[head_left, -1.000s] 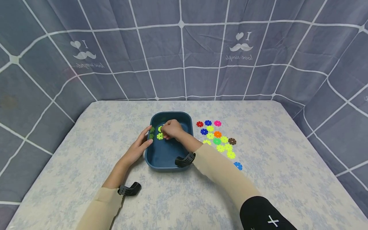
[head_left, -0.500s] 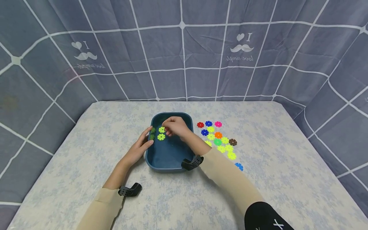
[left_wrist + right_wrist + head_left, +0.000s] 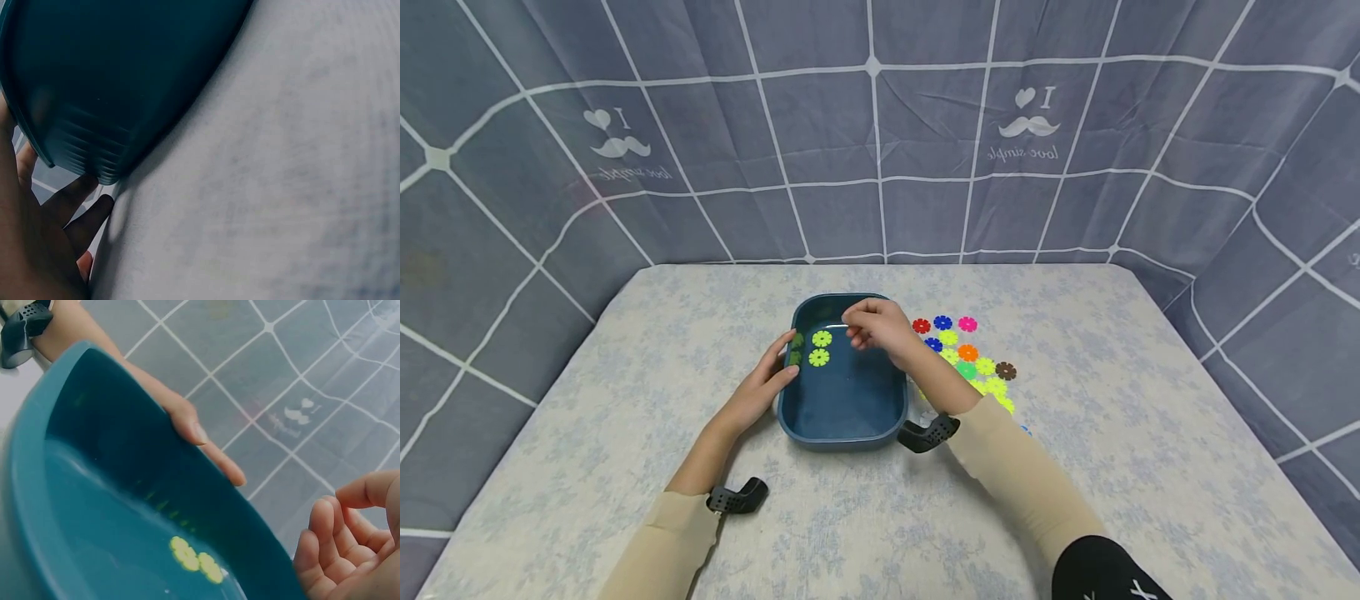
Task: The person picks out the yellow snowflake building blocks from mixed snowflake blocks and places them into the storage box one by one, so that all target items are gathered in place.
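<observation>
Currently, the blue bin (image 3: pixel 850 404), containing two yellow-green discs (image 3: pixel 822 339), is gripped at one side by the left hand (image 3: pixel 763 383); the right hand (image 3: pixel 883 328) is held curled, empty, above.

Bin (image 3: pixel 842 412) on the table (image 3: pixel 1112 383), right of the left hand (image 3: pixel 758 387)
That hand touches the bin's left wall; just right of it, two discs (image 3: pixel 818 357) lie inside. The right hand (image 3: pixel 883 330) is over the bin's far right; right of it, more discs (image 3: pixel 984 367) lie, with the curtain (image 3: pixel 835 125) behind.
</observation>
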The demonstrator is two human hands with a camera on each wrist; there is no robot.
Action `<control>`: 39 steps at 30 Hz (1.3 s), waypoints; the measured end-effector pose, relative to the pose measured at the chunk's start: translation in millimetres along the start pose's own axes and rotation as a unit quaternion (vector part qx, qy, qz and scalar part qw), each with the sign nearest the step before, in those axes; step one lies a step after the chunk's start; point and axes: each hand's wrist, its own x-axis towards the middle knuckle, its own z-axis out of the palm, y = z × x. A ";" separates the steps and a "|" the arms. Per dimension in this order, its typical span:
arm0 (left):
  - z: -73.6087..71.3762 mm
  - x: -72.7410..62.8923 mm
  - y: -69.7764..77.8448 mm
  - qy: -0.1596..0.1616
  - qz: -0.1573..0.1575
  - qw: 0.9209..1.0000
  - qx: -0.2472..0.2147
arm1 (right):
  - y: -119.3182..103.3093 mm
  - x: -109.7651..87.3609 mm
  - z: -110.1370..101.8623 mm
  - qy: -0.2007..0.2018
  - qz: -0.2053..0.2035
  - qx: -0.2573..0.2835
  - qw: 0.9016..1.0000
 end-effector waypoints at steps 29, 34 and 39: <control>0.4 1.4 3.0 0.001 -0.009 1.000 0.001 | -24.1 -47.7 -71.4 0.028 -0.048 0.030 0.998; 0.2 0.6 2.3 0.001 -0.008 1.000 0.001 | -24.7 -54.4 -84.7 0.040 -0.049 0.030 0.998; 0.3 0.2 1.9 0.000 -0.008 1.000 -0.002 | -21.3 -59.1 -99.0 0.057 -0.038 0.016 0.998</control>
